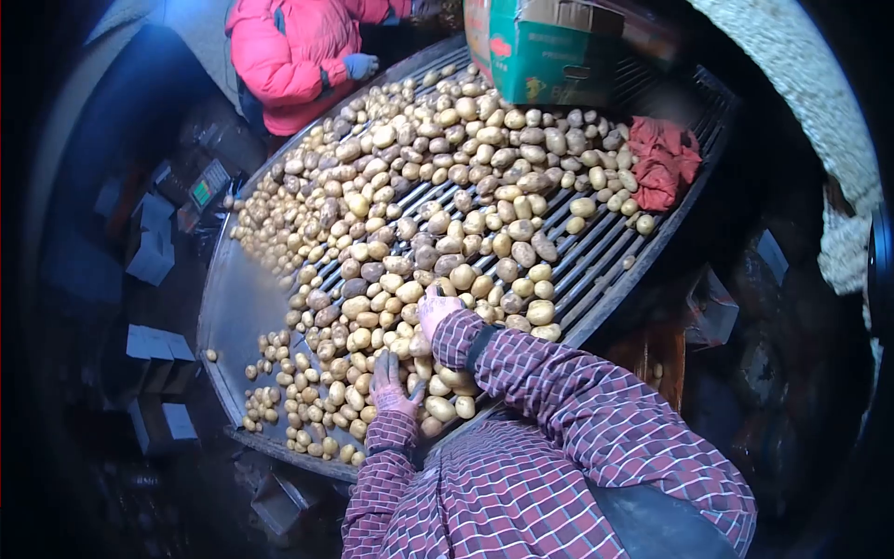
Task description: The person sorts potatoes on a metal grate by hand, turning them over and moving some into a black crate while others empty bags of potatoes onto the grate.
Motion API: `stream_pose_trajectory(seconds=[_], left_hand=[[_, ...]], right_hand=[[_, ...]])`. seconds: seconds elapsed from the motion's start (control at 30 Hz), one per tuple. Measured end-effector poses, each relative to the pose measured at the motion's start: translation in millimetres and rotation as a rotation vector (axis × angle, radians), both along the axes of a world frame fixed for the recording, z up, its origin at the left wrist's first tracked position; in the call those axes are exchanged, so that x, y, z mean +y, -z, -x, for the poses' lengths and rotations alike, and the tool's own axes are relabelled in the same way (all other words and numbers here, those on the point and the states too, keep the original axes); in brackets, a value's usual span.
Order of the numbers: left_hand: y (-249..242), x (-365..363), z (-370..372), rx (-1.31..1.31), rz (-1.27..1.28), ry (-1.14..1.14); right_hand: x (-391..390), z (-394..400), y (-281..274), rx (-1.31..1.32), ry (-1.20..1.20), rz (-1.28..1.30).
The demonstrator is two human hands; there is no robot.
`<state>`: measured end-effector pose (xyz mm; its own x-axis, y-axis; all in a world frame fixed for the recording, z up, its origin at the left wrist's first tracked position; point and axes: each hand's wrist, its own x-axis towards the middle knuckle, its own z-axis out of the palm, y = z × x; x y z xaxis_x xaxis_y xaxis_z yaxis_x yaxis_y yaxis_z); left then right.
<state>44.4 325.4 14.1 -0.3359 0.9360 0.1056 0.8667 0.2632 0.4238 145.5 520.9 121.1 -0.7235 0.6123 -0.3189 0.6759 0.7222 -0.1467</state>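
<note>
Both hands are down among the potatoes spread over a slatted metal table. The left hand lies flat near the close edge, fingers spread over a few small ones; the right hand sits a little farther in, fingers curled on the pile — whether it grips one I cannot tell. Across the table another person in a pink jacket works the far side, with a green box and a red cloth near the top end. The heap by the left hand crowds the edge — a careless sweep could likely push potatoes off onto the floor.
</note>
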Motion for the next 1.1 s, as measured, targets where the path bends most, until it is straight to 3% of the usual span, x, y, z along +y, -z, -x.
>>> stream_pose_trajectory(seconds=[0.07, 0.1, 0.13, 0.17, 0.23, 0.27, 0.33, 0.43, 0.47, 0.5, 0.53, 0.57, 0.6, 0.63, 0.73, 0.77, 0.8, 0.87, 0.93, 0.97, 1.0, 1.1], left_hand=[[-6, 2, -2, -0.007, 0.026, -0.024], [-9, 3, -3, -0.020, 0.040, -0.034], [-13, 2, -5, -0.036, 0.057, -0.044], [-14, 3, -6, -0.043, 0.081, -0.055], [-4, 0, -4, 0.001, 0.044, -0.040], [-1, 0, -3, 0.013, 0.015, -0.026], [2, 0, -2, 0.004, 0.045, -0.036], [1, -1, -3, -0.011, 0.003, -0.004], [-6, 0, -5, -0.029, 0.010, -0.006], [-8, 1, -6, -0.028, 0.016, 0.002], [-9, 1, -5, -0.024, 0.022, -0.001], [-9, 1, -6, -0.032, 0.012, -0.004], [-7, 1, -9, -0.009, 0.016, 0.004], [-3, 1, -11, 0.021, 0.017, -0.003], [-3, -1, -7, 0.037, -0.008, -0.015], [-5, 1, -7, 0.005, -0.009, -0.038], [-8, 1, -9, -0.037, -0.002, -0.046], [-15, 3, -12, -0.043, 0.027, -0.060], [-11, 1, -11, -0.041, 0.058, -0.072], [-11, 0, -10, -0.061, 0.044, -0.063], [-11, -2, -9, -0.080, 0.028, -0.056], [-17, -11, -6, -0.129, -0.015, -0.052]], right_hand=[[7, -15, -15, 0.070, -0.038, 0.034], [10, -18, -14, 0.182, 0.159, 0.149], [13, -21, -5, 0.294, 0.355, 0.263], [27, -24, 32, 0.364, 0.242, 0.182], [49, -56, 49, 0.672, 0.365, 0.369], [56, -83, 45, 0.857, 0.452, 0.446], [67, -154, 24, 1.305, 0.690, 0.908], [62, -287, -2, 1.637, 0.973, 1.239], [45, -315, -23, 1.742, 1.048, 0.893], [45, -391, 19, 1.807, 0.808, 1.192], [27, -418, 22, 1.932, 1.076, 0.844], [14, -474, 54, 1.936, 1.246, 0.801], [-6, -492, 48, 1.827, 1.557, 0.574], [-20, -523, 60, 1.624, 1.688, 0.515], [-15, -595, 123, 1.011, 1.564, 0.120], [-3, -594, 128, 0.915, 1.533, -0.012], [28, -623, 161, 0.798, 1.662, 0.004], [65, -522, 117, 1.201, 1.403, -0.138], [96, -388, 49, 1.294, 1.103, 0.009], [108, -333, 27, 1.075, 0.979, -0.009], [108, -264, -2, 1.051, 0.826, 0.103], [107, -95, 9, 0.779, 0.413, 0.302]])
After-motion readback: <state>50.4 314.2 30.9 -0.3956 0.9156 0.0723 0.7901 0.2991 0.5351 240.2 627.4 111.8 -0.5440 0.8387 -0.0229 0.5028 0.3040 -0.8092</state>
